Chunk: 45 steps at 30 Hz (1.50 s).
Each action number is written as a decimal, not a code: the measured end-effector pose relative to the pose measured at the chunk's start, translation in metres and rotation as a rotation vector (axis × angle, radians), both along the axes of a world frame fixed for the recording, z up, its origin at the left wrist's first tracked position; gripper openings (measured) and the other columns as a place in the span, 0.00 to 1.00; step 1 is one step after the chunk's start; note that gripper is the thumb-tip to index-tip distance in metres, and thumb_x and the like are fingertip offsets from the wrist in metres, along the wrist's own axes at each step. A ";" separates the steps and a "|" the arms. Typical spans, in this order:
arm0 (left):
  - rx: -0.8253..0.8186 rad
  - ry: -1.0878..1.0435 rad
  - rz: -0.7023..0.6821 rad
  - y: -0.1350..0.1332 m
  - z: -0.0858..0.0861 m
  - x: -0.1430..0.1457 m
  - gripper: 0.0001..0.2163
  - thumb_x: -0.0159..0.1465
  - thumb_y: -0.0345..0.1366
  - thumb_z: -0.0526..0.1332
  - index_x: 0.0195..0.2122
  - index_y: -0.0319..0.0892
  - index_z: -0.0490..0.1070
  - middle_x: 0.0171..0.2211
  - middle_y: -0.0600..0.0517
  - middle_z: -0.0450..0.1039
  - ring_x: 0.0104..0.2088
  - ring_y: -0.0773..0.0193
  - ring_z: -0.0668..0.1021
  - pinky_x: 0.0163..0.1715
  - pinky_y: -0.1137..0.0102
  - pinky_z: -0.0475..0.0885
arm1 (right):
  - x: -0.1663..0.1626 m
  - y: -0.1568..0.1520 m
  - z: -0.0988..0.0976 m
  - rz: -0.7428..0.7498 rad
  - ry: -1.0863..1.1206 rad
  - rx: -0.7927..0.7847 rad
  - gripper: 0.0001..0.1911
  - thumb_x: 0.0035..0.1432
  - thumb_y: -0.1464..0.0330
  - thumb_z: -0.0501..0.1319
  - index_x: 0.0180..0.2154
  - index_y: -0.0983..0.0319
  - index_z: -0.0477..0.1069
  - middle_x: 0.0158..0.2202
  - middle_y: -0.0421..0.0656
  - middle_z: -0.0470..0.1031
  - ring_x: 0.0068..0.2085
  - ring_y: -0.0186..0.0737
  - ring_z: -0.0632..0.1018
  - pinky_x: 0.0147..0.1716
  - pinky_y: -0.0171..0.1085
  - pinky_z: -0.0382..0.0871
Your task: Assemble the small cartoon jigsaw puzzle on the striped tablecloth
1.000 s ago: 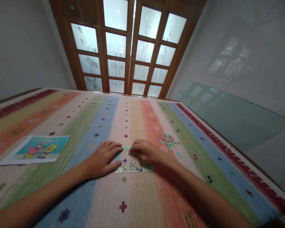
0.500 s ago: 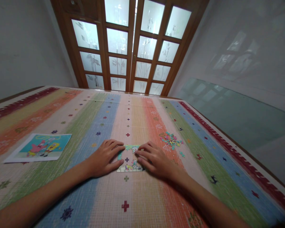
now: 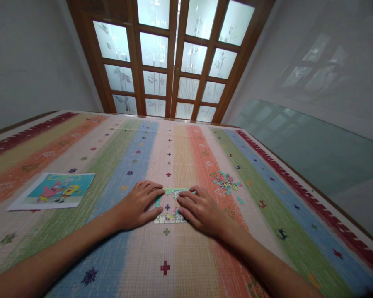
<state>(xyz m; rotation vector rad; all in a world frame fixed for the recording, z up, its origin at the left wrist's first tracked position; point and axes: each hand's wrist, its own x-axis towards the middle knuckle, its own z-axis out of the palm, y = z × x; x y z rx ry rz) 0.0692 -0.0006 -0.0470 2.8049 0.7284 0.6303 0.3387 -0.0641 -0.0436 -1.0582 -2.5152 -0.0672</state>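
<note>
A partly built jigsaw frame [image 3: 169,205] lies on the striped mat in front of me. My left hand [image 3: 138,205] rests flat on its left edge, fingers stretched out towards the middle. My right hand [image 3: 199,209] lies flat over its right side, fingers spread and pressing on the pieces. Neither hand holds anything. The right part of the puzzle is hidden under my right hand.
A pile of loose puzzle pieces [image 3: 225,181] lies to the right, with a few strays nearer me. A cartoon reference picture [image 3: 54,192] lies at the left. The striped mat [image 3: 174,256] covers the floor; a wooden glazed door [image 3: 170,62] stands beyond it.
My right hand went from a pinch at the puzzle's top edge to lying flat over its right side. The left hand stayed in place. The view tilted slightly.
</note>
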 end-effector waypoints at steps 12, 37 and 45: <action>-0.017 -0.003 0.007 0.000 0.001 0.000 0.17 0.70 0.43 0.59 0.58 0.44 0.70 0.55 0.44 0.75 0.55 0.50 0.73 0.56 0.54 0.66 | -0.002 -0.002 0.000 -0.006 -0.019 -0.063 0.16 0.75 0.62 0.51 0.55 0.61 0.71 0.53 0.49 0.79 0.51 0.49 0.75 0.54 0.51 0.65; -0.008 -0.010 0.001 0.001 0.000 -0.001 0.17 0.71 0.44 0.59 0.58 0.45 0.70 0.55 0.45 0.75 0.54 0.50 0.74 0.56 0.54 0.66 | 0.009 0.000 0.010 -0.136 -0.026 -0.007 0.19 0.72 0.63 0.55 0.59 0.62 0.69 0.57 0.52 0.75 0.56 0.54 0.72 0.55 0.52 0.65; 0.015 0.006 -0.014 0.002 -0.001 -0.001 0.17 0.71 0.44 0.57 0.57 0.44 0.69 0.55 0.44 0.74 0.54 0.49 0.74 0.55 0.53 0.67 | 0.117 0.036 0.015 -0.548 -0.048 0.000 0.15 0.68 0.69 0.55 0.45 0.61 0.80 0.43 0.53 0.78 0.45 0.53 0.74 0.49 0.50 0.67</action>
